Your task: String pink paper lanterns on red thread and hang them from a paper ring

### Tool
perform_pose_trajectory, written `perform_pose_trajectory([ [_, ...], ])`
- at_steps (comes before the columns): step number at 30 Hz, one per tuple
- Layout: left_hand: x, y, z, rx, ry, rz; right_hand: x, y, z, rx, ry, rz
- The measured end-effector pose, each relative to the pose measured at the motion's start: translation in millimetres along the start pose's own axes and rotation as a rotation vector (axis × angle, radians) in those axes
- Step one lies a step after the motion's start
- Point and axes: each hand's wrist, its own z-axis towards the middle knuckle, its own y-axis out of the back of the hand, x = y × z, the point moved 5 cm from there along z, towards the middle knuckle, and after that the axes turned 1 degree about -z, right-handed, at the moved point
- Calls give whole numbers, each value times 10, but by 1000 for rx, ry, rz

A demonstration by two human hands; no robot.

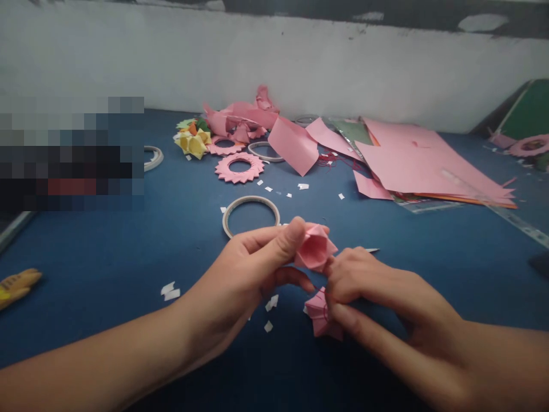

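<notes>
My left hand pinches a folded pink paper flower between thumb and fingers, its hollow opening facing me. My right hand is closed at the flower's lower right edge; what its fingertips grip is hidden. Just below, a second pink folded piece with dark red thread across it hangs or rests by my right thumb; its right side is partly covered. Behind my left hand lies a roll of tape. A pointed metal tip shows behind my right hand.
Pink paper sheets and a clear ruler lie at the back right. Pleated pink rings and yellow folded flowers sit at the back centre. White scraps dot the blue table. A yellow-brown object is at far left.
</notes>
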Motion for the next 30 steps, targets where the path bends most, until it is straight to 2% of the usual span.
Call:
perform_pose_trajectory([
  [3, 38, 98, 5, -151, -29, 94, 30, 67, -33, -123, 56, -62],
  [8, 174, 16, 6, -23, 91, 156, 3, 81, -58, -195, 78, -145],
  [11, 195, -19, 5, 1, 124, 176, -3, 85, -63, -224, 87, -193],
  [15, 187, -10, 17, -19, 127, 183, -18, 82, -54, -201, 44, -212],
  [22, 200, -18, 9, -5, 157, 206, -8, 51, -11, -192, 95, -289],
  [27, 198, -12, 55, -15, 184, 109, 5, 110, 51, -74, 134, -368],
  [30, 203, -13, 69, 9, 229, 62, 43, 233, 36, -11, 162, -562],
])
